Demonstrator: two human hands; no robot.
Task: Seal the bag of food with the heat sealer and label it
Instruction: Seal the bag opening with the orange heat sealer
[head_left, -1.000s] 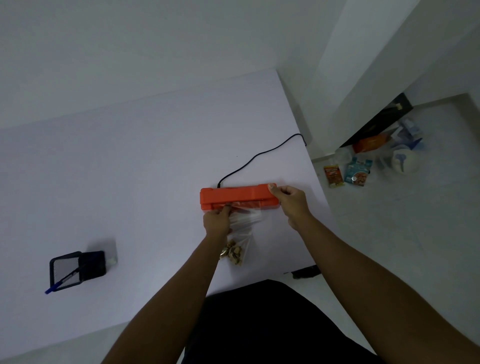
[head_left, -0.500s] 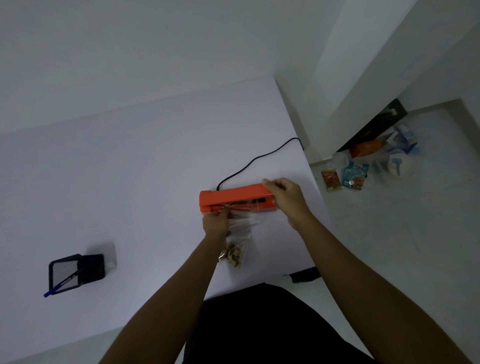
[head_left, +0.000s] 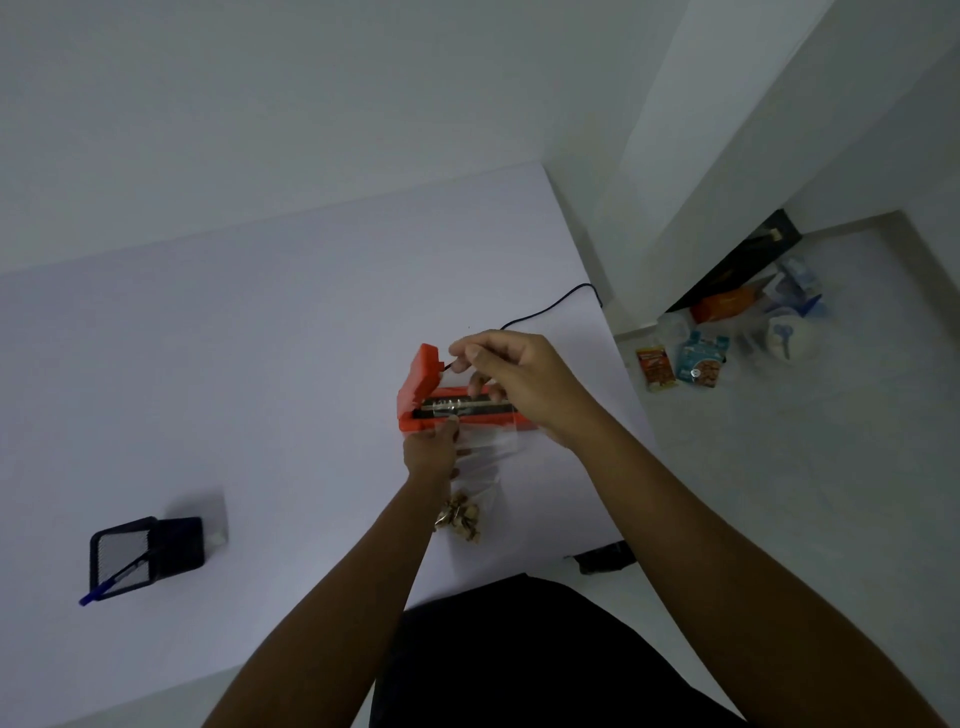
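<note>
An orange heat sealer (head_left: 422, 387) lies on the white table (head_left: 260, 364) with its lid raised, so the dark sealing strip shows. A clear plastic bag (head_left: 485, 452) with brown food pieces (head_left: 460, 519) at its near end has its mouth laid across that strip. My left hand (head_left: 432, 451) pinches the bag's left edge just in front of the sealer. My right hand (head_left: 511, 379) is above the sealer, fingers closed on the raised lid, and covers the sealer's right half.
The sealer's black cord (head_left: 550, 309) runs back to the table's right edge. A black mesh pen holder (head_left: 148, 556) with a blue pen (head_left: 101, 590) stands at the left. Food packets (head_left: 691, 358) and other items lie on the floor to the right.
The sealer lid, pressed flat a second ago, has been lifted by my right hand. The sealing strip is now exposed. My left hand stays on the bag.
</note>
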